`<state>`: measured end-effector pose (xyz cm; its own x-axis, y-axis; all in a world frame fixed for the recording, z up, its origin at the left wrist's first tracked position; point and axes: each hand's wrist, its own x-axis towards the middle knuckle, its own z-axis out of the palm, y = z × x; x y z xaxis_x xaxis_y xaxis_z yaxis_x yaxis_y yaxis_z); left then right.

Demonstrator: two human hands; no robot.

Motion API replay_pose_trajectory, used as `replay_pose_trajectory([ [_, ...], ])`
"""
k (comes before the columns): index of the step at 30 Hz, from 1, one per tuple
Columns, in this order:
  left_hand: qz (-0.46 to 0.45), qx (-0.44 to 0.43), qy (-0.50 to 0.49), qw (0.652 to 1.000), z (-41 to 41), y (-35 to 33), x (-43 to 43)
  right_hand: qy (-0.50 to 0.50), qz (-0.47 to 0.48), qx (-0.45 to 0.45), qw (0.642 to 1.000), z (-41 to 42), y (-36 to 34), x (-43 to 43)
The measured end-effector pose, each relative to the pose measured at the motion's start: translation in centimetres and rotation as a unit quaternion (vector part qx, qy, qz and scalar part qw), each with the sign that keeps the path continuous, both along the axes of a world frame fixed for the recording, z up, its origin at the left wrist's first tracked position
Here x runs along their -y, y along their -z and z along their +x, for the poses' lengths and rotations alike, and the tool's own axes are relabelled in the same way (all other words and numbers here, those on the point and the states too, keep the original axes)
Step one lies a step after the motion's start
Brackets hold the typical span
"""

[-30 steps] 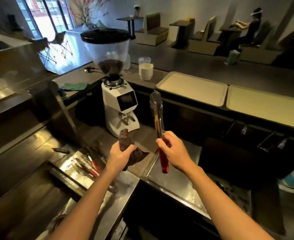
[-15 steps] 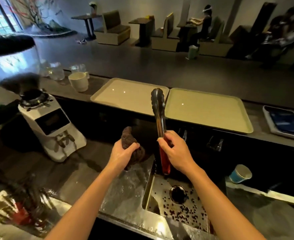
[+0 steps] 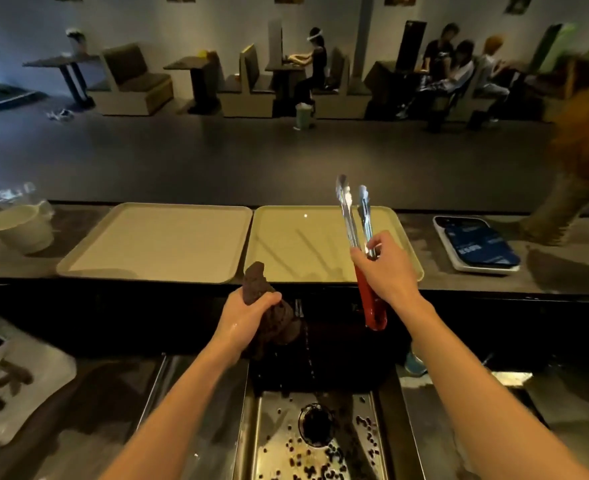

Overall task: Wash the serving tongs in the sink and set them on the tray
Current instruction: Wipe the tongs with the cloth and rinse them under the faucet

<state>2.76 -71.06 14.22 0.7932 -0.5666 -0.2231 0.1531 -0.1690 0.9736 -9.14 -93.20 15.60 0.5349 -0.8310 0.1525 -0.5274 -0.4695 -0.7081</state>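
Tongs [image 3: 359, 237] gripped mid-shaft by right hand [image 3: 388, 268], over tray [image 3: 286, 251]; left hand [image 3: 248, 315] clutching dark cloth [image 3: 256, 282].

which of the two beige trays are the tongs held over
The right-hand tray, nearer the phone. The right hand holds the tongs above it; the left tray has nothing over it.

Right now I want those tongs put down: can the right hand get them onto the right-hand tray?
Probably yes. The right hand already holds the tongs above the right-hand tray, whose surface looks bare beneath them. The left hand, gripping the brown cloth, stays off to the side.
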Motion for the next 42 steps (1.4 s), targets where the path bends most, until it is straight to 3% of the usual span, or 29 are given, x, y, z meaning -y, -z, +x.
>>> replay_pose_trajectory([
  [8, 0.003, -0.009, 0.028, 1.000, 0.0, 0.0, 3.5, 0.036, -0.053, -0.175, 0.982, 3.7, -0.8, 8.3],
  [22, 0.017, -0.019, 0.024, 0.999, 1.3, 0.8, 2.7, 0.050, -0.146, -0.277, 0.948, 6.1, 1.3, 8.2],
  [28, -0.001, -0.025, 0.001, 1.000, 1.7, 1.2, 0.6, 0.027, -0.255, -0.160, 0.953, 6.7, 1.2, 4.2],
  [32, -0.013, -0.046, -0.039, 0.998, 2.3, 1.7, -2.1, -0.096, -0.185, -0.061, 0.976, 7.2, 0.8, -2.0],
  [42, -0.019, -0.055, -0.160, 0.985, 4.1, 3.3, -15.6, -0.273, -0.140, 0.018, 0.952, 11.4, 4.0, -19.7],
])
